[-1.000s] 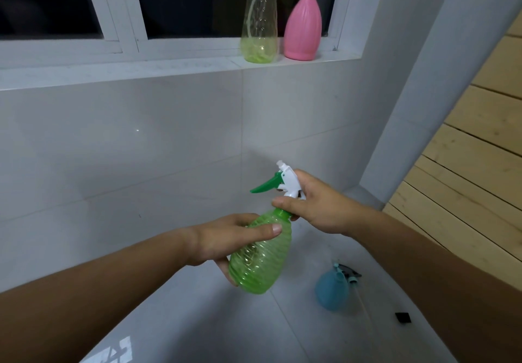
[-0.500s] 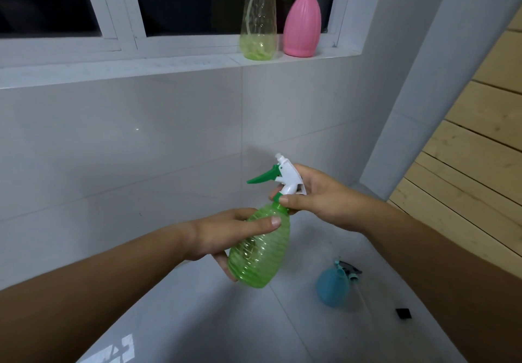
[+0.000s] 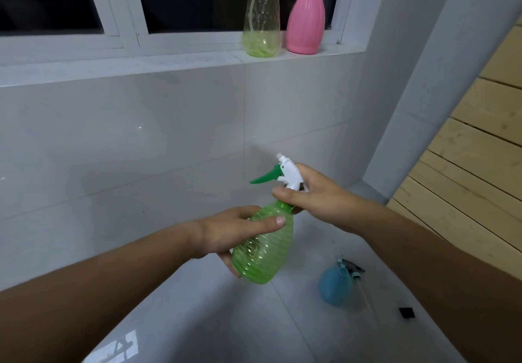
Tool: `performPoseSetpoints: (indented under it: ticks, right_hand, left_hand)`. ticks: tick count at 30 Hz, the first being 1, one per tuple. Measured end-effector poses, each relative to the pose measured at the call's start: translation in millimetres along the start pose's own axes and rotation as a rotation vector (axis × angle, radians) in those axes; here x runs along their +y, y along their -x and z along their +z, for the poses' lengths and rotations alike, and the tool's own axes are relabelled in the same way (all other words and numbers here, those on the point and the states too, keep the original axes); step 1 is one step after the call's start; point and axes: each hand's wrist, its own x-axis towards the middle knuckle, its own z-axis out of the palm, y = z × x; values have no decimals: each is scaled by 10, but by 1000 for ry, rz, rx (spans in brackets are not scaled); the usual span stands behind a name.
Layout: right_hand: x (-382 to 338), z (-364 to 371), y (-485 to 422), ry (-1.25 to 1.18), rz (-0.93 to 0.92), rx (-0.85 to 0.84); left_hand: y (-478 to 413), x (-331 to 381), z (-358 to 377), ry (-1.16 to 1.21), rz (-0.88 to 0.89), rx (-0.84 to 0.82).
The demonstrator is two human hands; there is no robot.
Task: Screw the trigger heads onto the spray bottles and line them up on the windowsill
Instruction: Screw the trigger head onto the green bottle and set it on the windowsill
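Between both hands, green bottle (image 3: 264,245): left hand (image 3: 231,232) grips body, right hand (image 3: 316,193) collar.

Both your forearms reach in bare from the lower corners and converge near centre. Your left hand (image 3: 226,232) sits lower, palm turned inward, thumb laid flat across the front and pointing right, fingers curled round behind and underneath in a cupping grip. Your right hand (image 3: 313,196) is higher and just beside it, wrist bent, thumb pointing left and pinched against the fingers, which wrap behind. Hands close together but not touching. Right forearm slopes down to the bottom right edge.
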Motion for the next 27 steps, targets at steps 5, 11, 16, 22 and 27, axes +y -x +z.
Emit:
performPoseSetpoints:
  ticks: [5,11,16,22,27]
  right_hand:
    - [38,-34,6,45,9,-43]
    - [-24,-108,22,-58,-8,-70]
    - [45,-61,14,-120,-17,30]
    - [104,-20,-35,-67,-20,104]
    - [14,-60,-64,-145,1,176]
  left_hand:
    - [-15,-7,32,-10,3,9]
    - [-12,18,7,-19,24,47]
    - [-34,39,49,-16,25,100]
    - [-121,6,77,-107,48,328]
    - [-103,98,14,-69,106,367]
